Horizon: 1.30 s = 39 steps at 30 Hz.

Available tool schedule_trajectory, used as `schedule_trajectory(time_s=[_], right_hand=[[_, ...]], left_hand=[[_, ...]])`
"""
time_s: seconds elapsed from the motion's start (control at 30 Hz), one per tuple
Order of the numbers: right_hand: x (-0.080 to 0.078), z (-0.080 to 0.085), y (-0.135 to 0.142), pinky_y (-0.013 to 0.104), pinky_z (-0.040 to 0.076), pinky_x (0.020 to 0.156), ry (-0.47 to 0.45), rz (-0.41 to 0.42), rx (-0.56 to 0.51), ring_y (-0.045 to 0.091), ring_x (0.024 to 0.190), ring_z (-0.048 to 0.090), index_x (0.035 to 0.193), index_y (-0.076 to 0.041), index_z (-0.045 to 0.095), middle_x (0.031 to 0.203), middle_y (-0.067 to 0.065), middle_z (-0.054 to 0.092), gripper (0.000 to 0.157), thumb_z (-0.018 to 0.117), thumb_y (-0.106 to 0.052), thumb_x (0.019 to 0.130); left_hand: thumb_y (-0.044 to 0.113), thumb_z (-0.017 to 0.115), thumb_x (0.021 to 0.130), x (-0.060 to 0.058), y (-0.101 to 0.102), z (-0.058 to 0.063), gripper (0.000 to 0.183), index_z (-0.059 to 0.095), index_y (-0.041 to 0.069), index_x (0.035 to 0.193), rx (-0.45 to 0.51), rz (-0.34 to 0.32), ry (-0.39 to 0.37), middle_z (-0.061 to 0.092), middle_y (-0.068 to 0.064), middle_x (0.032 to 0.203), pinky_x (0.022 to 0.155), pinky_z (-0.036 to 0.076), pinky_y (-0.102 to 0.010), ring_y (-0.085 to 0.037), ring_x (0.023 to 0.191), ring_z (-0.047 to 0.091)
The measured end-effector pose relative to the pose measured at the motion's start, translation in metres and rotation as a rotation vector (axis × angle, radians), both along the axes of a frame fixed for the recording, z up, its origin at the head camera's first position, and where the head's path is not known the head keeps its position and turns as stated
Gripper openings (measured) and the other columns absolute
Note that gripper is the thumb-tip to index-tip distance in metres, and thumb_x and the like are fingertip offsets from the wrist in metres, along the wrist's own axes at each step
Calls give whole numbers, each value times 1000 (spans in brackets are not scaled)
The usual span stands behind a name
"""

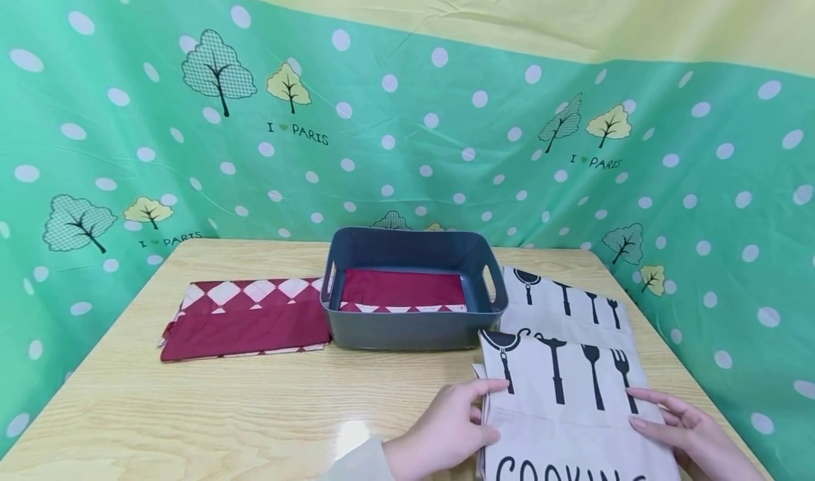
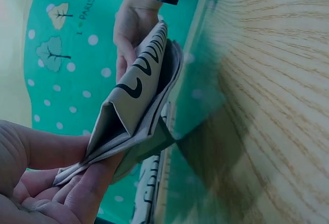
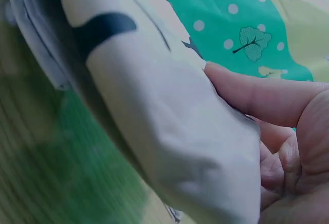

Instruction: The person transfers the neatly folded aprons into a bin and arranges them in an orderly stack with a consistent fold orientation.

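Both hands hold a folded off-white cloth [image 1: 560,417], apron-like, with black kitchen utensils and lettering that reads "COOKING" printed on it. It is raised off the wooden table, as the left wrist view shows. My left hand [image 1: 446,428] pinches its left edge, thumb on one side of the layers and fingers on the other [image 2: 56,167]. At the opposite edge my right hand [image 1: 694,424] grips the cloth between thumb and fingers [image 3: 288,126]. A second folded off-white cloth [image 1: 567,304] with the same print lies just behind, on the table.
A dark grey bin [image 1: 407,332] with side handle holes stands at the table's back middle, a folded dark red cloth [image 1: 404,286] inside. Left of it lies another folded red cloth [image 1: 248,325] with white diamonds. A green dotted curtain [image 1: 407,113] hangs around the table [image 1: 210,410].
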State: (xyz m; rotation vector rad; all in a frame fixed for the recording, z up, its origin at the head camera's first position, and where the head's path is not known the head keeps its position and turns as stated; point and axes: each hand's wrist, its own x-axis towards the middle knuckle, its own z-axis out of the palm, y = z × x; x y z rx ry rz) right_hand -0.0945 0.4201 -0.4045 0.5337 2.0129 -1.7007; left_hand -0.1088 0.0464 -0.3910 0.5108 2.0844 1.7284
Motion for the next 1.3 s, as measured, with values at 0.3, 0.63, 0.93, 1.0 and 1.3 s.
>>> schedule_trajectory(time_s=[0.3,0.63,0.93,1.0,1.3], right_hand=[[-2,6,-8,37,59,82,37,-48,25,18,91,71,97,-49,64,115,-15,64,26,65,-23,97],[-3,12,-18,36,58,85,79,-60,64,13,95,69,101,-50,61,157,16,25,27,64,-24,97],[-2,25,-30,36,59,80,100,-71,8,15,88,71,97,-49,62,102,-24,66,31,63,-18,97],[-1,27,-31,35,59,79,110,-55,-9,14,87,71,97,-50,61,101,-20,70,34,61,-16,98],[2,31,-41,34,59,75,179,-60,-15,13,84,72,98,-51,65,96,-13,75,41,59,-11,99]], left_hand=[[-8,69,83,-2,-6,5,61,59,19,137,22,6,-67,72,-4,99,54,54,-21,-6,74,66],[-9,68,84,-4,-15,9,62,57,18,139,102,8,-107,66,-7,122,69,62,-31,-13,85,70],[-11,67,82,-3,-23,14,62,57,15,138,150,26,-80,68,-8,116,71,62,-33,-16,86,72],[-11,68,82,-2,-24,16,63,58,16,138,154,29,-80,68,-8,116,71,62,-32,-16,86,72],[-11,67,81,-6,-33,22,67,56,18,140,177,50,-63,66,-10,118,66,59,-26,-15,83,70]])
